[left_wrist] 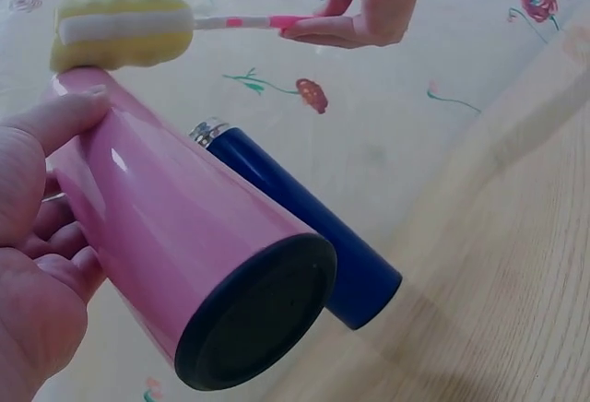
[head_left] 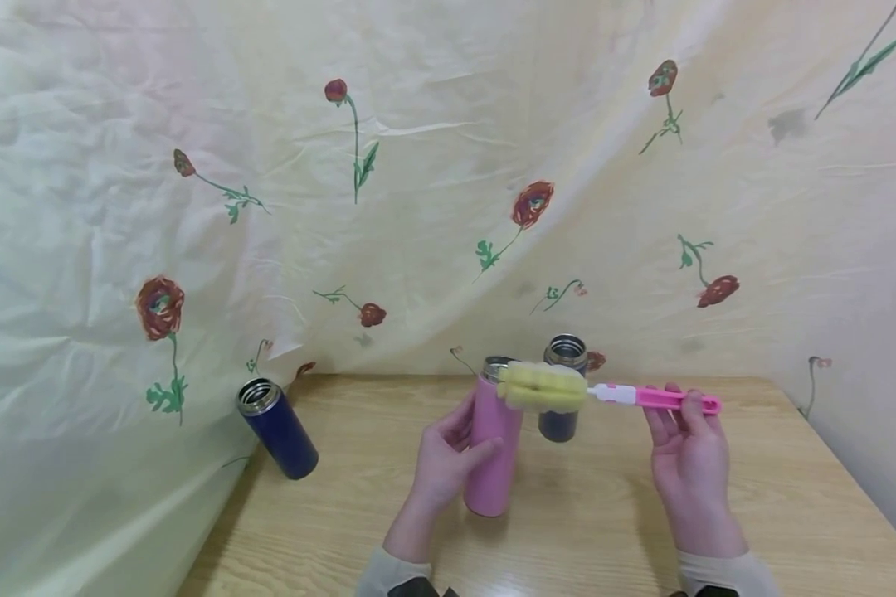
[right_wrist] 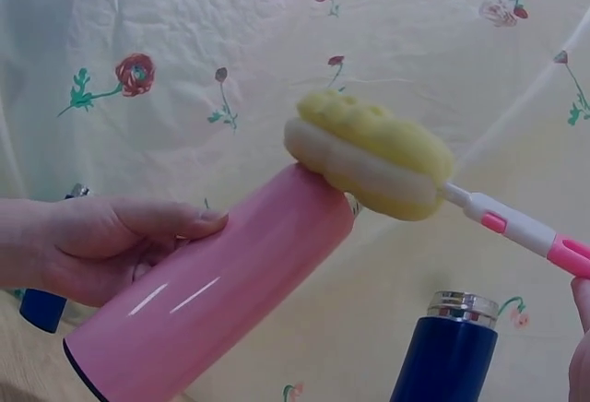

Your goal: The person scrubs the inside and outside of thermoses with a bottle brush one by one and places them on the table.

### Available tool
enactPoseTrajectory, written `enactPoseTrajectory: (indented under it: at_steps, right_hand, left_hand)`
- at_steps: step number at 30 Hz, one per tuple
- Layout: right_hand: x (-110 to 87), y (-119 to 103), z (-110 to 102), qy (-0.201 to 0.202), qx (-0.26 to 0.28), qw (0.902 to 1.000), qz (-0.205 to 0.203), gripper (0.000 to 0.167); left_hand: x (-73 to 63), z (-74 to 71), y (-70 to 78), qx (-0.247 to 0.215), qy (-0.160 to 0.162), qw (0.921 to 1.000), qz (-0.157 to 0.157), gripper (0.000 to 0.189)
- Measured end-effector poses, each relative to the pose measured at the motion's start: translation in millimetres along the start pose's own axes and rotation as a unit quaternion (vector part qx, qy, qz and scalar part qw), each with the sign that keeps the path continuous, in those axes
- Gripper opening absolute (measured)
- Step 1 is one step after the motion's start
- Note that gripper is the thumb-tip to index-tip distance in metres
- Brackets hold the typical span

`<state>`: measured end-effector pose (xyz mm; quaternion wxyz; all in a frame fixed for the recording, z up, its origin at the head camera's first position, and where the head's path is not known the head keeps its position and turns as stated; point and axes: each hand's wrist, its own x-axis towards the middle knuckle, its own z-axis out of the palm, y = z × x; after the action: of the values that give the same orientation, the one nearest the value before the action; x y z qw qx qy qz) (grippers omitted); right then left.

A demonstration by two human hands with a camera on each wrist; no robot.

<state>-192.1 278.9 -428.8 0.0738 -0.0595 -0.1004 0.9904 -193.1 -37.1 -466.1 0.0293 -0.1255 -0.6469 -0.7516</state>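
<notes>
My left hand [head_left: 448, 452] grips a pink bottle [head_left: 493, 456] around its side, thumb across the front. The bottle is held up, lidless, with its steel mouth at the top and a black base [left_wrist: 258, 314] showing in the left wrist view. In my right hand [head_left: 690, 464] is a bottle brush [head_left: 642, 396], pinched by its pink handle between thumb and fingers. Its yellow and white sponge head [head_left: 541, 387] lies sideways close by the pink bottle's mouth, overlapping part of the rim in the head view.
A dark blue bottle [head_left: 278, 431] without a lid stands on the wooden table [head_left: 358, 497] to the left. Behind the brush head stands another open dark blue bottle [head_left: 565, 352]. A flowered cloth [head_left: 433, 207] hangs along the table's back and left side.
</notes>
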Motion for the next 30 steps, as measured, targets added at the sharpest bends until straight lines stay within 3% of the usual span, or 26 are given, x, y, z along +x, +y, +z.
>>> enactPoseTrajectory:
  at_steps: [11, 21, 30]
  right_hand:
    - [4.1, 4.6, -4.3, -0.003, -0.073, 0.9972, 0.016, 0.012]
    - [4.8, 1.4, -7.3, -0.006, -0.106, 0.9937, 0.035, 0.01]
    - [10.1, 1.3, -13.6, -0.044, -0.205, 0.9766, 0.049, 0.006]
  left_hand:
    - [-0.4, -2.1, 3.1, -0.027, 0.012, 0.9995, -0.008, 0.076]
    - [-0.5, -3.9, 4.9, -0.051, 0.015, 0.9986, -0.001, 0.073]
    - [1.4, -10.9, 4.1, -0.071, 0.068, 0.9951, -0.011, 0.069]
